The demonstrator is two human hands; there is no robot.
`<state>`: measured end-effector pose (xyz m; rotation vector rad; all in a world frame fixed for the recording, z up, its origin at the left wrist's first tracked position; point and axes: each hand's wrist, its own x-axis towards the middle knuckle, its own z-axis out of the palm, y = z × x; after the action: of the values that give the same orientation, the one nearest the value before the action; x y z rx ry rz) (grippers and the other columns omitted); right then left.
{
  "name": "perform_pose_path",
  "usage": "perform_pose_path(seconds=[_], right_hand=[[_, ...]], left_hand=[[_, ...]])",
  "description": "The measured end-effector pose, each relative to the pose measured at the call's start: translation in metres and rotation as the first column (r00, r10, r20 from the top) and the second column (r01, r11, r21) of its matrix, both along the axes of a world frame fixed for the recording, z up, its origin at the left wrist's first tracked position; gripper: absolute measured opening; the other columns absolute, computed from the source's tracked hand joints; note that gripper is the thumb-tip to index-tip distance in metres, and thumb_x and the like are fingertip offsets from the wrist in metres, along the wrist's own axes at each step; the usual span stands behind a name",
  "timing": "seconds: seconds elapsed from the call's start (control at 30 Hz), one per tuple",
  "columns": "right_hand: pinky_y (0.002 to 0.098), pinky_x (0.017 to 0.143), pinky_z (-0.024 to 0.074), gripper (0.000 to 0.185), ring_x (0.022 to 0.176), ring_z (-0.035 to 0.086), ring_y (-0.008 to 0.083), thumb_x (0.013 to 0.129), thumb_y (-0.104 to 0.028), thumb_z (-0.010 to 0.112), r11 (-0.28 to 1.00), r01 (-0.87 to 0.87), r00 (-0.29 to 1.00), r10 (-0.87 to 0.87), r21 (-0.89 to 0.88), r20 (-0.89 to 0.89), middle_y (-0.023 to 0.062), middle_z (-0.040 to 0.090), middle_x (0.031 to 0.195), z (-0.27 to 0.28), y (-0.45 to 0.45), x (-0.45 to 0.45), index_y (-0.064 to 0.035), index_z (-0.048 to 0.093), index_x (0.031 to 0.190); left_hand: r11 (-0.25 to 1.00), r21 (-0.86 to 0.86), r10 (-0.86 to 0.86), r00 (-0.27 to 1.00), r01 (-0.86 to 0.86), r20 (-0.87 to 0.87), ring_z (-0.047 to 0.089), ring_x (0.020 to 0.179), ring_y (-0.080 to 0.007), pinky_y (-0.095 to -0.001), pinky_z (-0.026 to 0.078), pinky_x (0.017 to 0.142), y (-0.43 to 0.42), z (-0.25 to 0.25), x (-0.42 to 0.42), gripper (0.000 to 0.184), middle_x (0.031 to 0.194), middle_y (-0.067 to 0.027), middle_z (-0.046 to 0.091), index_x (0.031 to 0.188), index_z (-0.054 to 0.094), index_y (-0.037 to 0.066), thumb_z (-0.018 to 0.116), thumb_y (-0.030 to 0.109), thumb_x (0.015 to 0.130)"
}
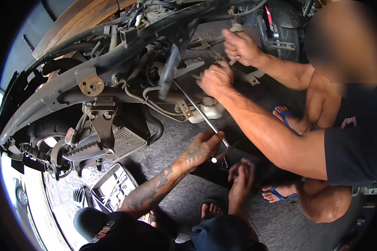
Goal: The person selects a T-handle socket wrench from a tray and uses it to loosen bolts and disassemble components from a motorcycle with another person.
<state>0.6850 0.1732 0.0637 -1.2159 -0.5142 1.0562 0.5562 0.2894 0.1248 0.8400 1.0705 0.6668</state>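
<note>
My left hand (203,145), at the end of a tattooed forearm, is closed round the lower shaft of a long T-handle wrench (203,113). The shaft slopes up to the left, and its far end goes out of sight behind a dark bracket on the motorcycle frame (125,50). Around the wrench's near end the crossbar is blurred. My right hand (241,175) is just below that end, apart from it, its fingers loosely curled, slightly blurred and with nothing visible in them. A white plastic reservoir (208,112) with a cap hangs beside the shaft.
A co-worker squats at the right, both hands (217,77) at the frame above the wrench. The co-worker's feet in blue flip-flops (278,192) are close to my right hand. A tray of tools (97,193) lies at lower left, below a radiator (125,143).
</note>
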Motion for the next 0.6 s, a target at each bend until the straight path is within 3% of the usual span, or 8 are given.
perform_pose_path(seconds=[0.1, 0.2, 0.27, 0.4, 0.43, 0.5, 0.53, 0.6], right_hand=[[0.0254, 0.045, 0.0327, 0.012, 0.048, 0.043, 0.0075, 0.091, -0.017, 0.051, 0.899, -0.273, 0.956, 0.294, -0.342, 0.012, 0.0002, 0.049, 0.059, -0.035, -0.054, -0.018, -0.005, 0.054, 0.094], [0.0257, 0.047, 0.0362, 0.018, 0.05, 0.048, 0.0106, 0.09, -0.022, 0.055, 0.843, -0.507, 0.71, 0.528, -0.182, 0.466, 0.0031, 0.051, 0.058, -0.122, -0.117, -0.031, -0.0046, 0.059, 0.086], [0.0277, 0.051, 0.0416, 0.023, 0.052, 0.053, 0.0151, 0.089, -0.026, 0.058, 0.643, -0.682, 0.627, 0.759, -0.348, 0.173, 0.0064, 0.054, 0.059, -0.071, -0.096, -0.035, -0.0041, 0.062, 0.084], [0.0302, 0.055, 0.0452, 0.024, 0.056, 0.058, 0.0186, 0.087, -0.027, 0.061, 0.635, -0.647, 0.555, 0.771, -0.421, 0.312, 0.0081, 0.058, 0.063, -0.097, -0.123, -0.046, -0.0038, 0.063, 0.091], [0.031, 0.055, 0.0454, 0.024, 0.056, 0.057, 0.0184, 0.088, -0.026, 0.058, 0.715, -0.564, 0.274, 0.634, -0.413, 0.723, 0.0078, 0.058, 0.063, -0.085, -0.129, -0.047, -0.0041, 0.063, 0.093], [0.0317, 0.055, 0.0455, 0.024, 0.055, 0.057, 0.0182, 0.089, -0.026, 0.056, 0.788, -0.509, -0.112, 0.339, -0.347, 0.934, 0.0076, 0.059, 0.064, -0.093, -0.13, -0.047, -0.0045, 0.063, 0.095], [0.0313, 0.053, 0.0449, 0.027, 0.053, 0.055, 0.0175, 0.09, -0.028, 0.052, 0.682, -0.596, 0.175, 0.624, -0.422, 0.761, 0.0077, 0.057, 0.063, -0.12, -0.126, -0.047, -0.0045, 0.063, 0.098], [0.0305, 0.051, 0.0431, 0.034, 0.05, 0.051, 0.0151, 0.093, -0.032, 0.045, 0.626, -0.682, 0.494, 0.776, -0.378, 0.393, 0.0065, 0.053, 0.059, -0.122, -0.113, -0.032, -0.0043, 0.061, 0.103]], left_hand=[[0.998, -0.038, -0.048, 0.999, 0.049, 0.026, 0.04, 0.054, -0.0033, -0.0192, 0.031, 0.046, 0.0, 0.008, 0.0, 0.04, 0.066, 0.0042, 0.048, 0.109, 0.052, -0.001, 0.061, 0.032, 0.089], [0.997, -0.065, 0.043, 0.998, -0.046, -0.045, 0.049, 0.069, -0.0071, -0.021, 0.044, 0.06, -0.001, 0.012, 0.002, 0.044, 0.079, -0.0004, 0.054, 0.113, 0.05, -0.003, 0.06, 0.033, 0.09], [0.989, -0.101, -0.119, 0.987, 0.108, -0.106, 0.055, 0.09, -0.0124, -0.026, 0.048, 0.081, 0.005, 0.01, 0.0, 0.053, 0.098, -0.0065, 0.057, 0.121, 0.046, -0.005, 0.057, 0.036, 0.09], [0.994, -0.06, -0.098, 0.995, 0.097, -0.024, 0.056, 0.098, -0.0157, -0.0292, 0.047, 0.089, 0.003, -0.004, 0.005, 0.058, 0.105, -0.0103, 0.057, 0.126, 0.041, -0.006, 0.055, 0.038, 0.091], [0.999, -0.029, -0.046, 0.997, 0.045, -0.062, 0.053, 0.083, -0.0148, -0.03, 0.045, 0.076, 0.001, -0.001, 0.008, 0.052, 0.092, -0.0077, 0.056, 0.12, 0.046, -0.006, 0.051, 0.038, 0.092], [1.0, 0.012, 0.012, 0.996, -0.011, -0.091, 0.05, 0.068, -0.0139, -0.0309, 0.043, 0.062, 0.002, 0.001, 0.012, 0.048, 0.08, -0.0051, 0.055, 0.113, 0.05, -0.006, 0.046, 0.038, 0.094], [0.998, 0.055, -0.028, 0.992, 0.035, -0.122, 0.048, 0.065, -0.0131, -0.0301, 0.042, 0.059, 0.004, 0.0, 0.011, 0.046, 0.078, -0.0049, 0.054, 0.112, 0.05, -0.006, 0.046, 0.037, 0.094], [0.996, 0.074, -0.032, 0.989, 0.043, -0.146, 0.047, 0.063, -0.0124, -0.0293, 0.04, 0.056, 0.001, -0.001, 0.008, 0.045, 0.077, -0.0047, 0.053, 0.11, 0.051, -0.005, 0.046, 0.036, 0.093]])
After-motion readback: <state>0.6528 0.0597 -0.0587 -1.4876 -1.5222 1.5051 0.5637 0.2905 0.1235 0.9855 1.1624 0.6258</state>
